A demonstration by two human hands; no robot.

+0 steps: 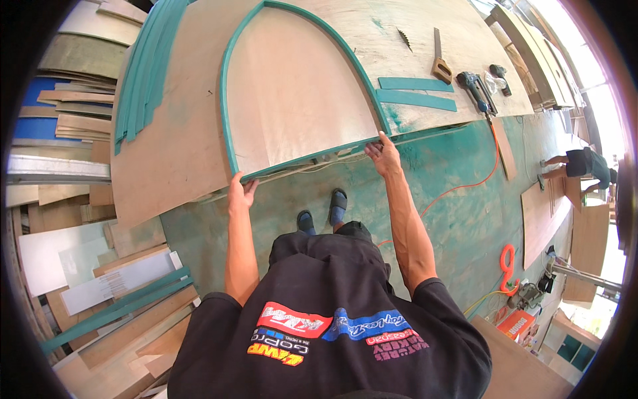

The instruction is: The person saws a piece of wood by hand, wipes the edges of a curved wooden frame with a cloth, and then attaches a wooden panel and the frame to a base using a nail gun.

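Plywood arch panel (292, 93) with a green rim lies at the tabletop's (179, 153) near edge, left hand (240, 193) and right hand (382, 154) each closed on a bottom corner to keep it level.

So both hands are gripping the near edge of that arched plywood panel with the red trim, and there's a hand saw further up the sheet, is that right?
Not quite: the trim is teal green, not red. The head view shows the left hand and right hand gripping the near edge of the arched plywood panel, with the hand saw lying further up the sheet.
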